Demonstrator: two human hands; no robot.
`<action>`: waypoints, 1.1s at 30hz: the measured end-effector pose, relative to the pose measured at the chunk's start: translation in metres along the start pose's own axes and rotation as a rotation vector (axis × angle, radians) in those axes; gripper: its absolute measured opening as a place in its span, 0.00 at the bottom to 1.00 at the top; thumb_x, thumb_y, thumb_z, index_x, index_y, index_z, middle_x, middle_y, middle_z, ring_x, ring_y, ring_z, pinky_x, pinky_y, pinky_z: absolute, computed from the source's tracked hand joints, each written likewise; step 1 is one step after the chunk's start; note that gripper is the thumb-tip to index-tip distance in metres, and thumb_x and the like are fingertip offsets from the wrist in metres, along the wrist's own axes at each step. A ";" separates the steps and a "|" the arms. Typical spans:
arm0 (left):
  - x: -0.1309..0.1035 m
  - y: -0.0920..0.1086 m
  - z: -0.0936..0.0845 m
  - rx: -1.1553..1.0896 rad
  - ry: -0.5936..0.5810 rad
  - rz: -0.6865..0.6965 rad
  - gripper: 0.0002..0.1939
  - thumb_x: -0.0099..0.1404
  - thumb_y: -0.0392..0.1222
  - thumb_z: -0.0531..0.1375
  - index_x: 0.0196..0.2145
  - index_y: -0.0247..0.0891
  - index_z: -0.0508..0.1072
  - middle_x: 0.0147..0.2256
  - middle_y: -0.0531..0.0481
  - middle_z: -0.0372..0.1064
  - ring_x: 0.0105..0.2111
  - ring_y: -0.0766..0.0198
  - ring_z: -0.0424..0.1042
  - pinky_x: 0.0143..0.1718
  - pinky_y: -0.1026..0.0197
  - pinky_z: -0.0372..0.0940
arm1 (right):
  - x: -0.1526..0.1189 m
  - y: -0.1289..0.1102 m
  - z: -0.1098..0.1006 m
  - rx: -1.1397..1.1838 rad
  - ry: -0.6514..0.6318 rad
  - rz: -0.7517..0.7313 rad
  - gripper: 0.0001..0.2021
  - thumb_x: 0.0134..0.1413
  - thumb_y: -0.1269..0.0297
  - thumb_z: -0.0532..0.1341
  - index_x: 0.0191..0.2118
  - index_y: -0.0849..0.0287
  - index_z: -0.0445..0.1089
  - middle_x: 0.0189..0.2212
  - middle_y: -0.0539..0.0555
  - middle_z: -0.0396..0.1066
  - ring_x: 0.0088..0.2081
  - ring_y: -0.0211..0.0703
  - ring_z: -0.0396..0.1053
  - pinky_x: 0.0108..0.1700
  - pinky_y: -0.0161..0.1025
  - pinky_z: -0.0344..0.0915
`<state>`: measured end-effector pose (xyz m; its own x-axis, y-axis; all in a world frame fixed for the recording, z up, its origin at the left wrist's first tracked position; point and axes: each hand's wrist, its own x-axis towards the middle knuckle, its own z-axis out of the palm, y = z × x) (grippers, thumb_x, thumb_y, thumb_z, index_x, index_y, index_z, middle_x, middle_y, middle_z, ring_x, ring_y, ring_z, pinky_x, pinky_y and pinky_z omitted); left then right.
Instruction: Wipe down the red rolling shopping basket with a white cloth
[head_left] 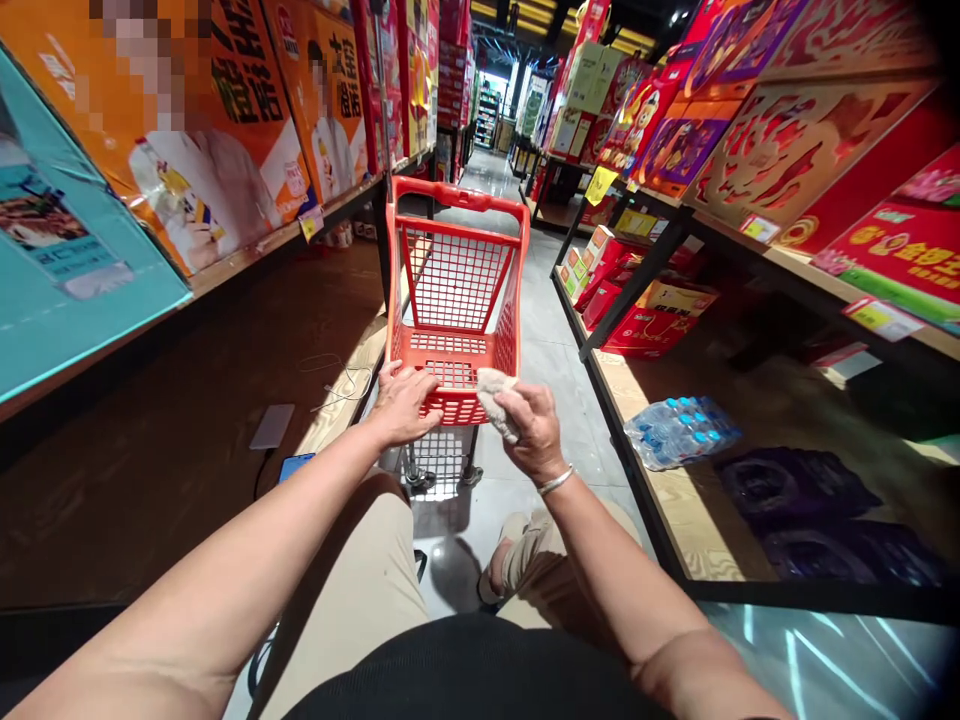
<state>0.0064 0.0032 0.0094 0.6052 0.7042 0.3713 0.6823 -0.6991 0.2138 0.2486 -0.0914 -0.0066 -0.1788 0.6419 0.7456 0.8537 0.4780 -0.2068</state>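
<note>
A red plastic shopping cart [451, 345] stands in the aisle in front of my knees, its low end toward me and its handle at the far end. My left hand [401, 403] is closed over the cart's near rim at the left corner; the undersides of its fingers are hidden. In my right hand [534, 425] is a crumpled, greyish-white cloth [496, 400], pinched between thumb and fingers at the right end of that rim. The cloth appears to touch the rim's corner. A bracelet circles my right wrist.
Shelves with boxed goods line both sides, including orange cartons [217, 130] at left and red gift boxes [900, 265] at right. Bottled water [682, 432] lies on the lower right shelf. A white power bank-like block [272, 427] and cable sit lower left. The tiled aisle [551, 365] runs ahead.
</note>
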 end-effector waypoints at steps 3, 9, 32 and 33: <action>-0.004 -0.004 -0.005 -0.031 0.008 0.008 0.12 0.59 0.48 0.60 0.37 0.41 0.71 0.38 0.46 0.74 0.44 0.49 0.70 0.61 0.39 0.48 | 0.026 -0.005 -0.018 -0.097 -0.167 -0.097 0.14 0.64 0.69 0.60 0.53 0.51 0.74 0.55 0.58 0.69 0.55 0.52 0.62 0.55 0.49 0.62; -0.009 -0.015 -0.012 -0.059 0.027 0.043 0.12 0.61 0.52 0.59 0.35 0.41 0.71 0.35 0.49 0.74 0.40 0.54 0.70 0.59 0.42 0.50 | 0.040 0.022 -0.020 -0.139 -0.470 -0.111 0.20 0.62 0.77 0.59 0.54 0.50 0.73 0.53 0.55 0.72 0.50 0.48 0.64 0.49 0.44 0.61; -0.012 0.001 -0.013 -0.203 -0.007 0.086 0.17 0.71 0.53 0.50 0.40 0.41 0.74 0.41 0.46 0.74 0.47 0.53 0.67 0.59 0.44 0.55 | 0.045 -0.022 -0.011 -0.082 -0.360 -0.257 0.12 0.66 0.71 0.57 0.49 0.55 0.75 0.49 0.56 0.72 0.43 0.45 0.63 0.49 0.44 0.59; -0.012 0.008 -0.011 -0.230 -0.024 0.099 0.17 0.71 0.55 0.52 0.39 0.41 0.73 0.40 0.46 0.74 0.45 0.54 0.67 0.57 0.46 0.57 | 0.049 -0.011 -0.013 -0.094 -0.358 -0.276 0.11 0.67 0.69 0.57 0.49 0.54 0.75 0.49 0.56 0.72 0.43 0.45 0.63 0.50 0.44 0.59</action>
<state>-0.0001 -0.0123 0.0166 0.6755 0.6321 0.3796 0.5102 -0.7724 0.3783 0.2369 -0.0729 0.0405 -0.5495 0.6725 0.4959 0.7879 0.6146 0.0396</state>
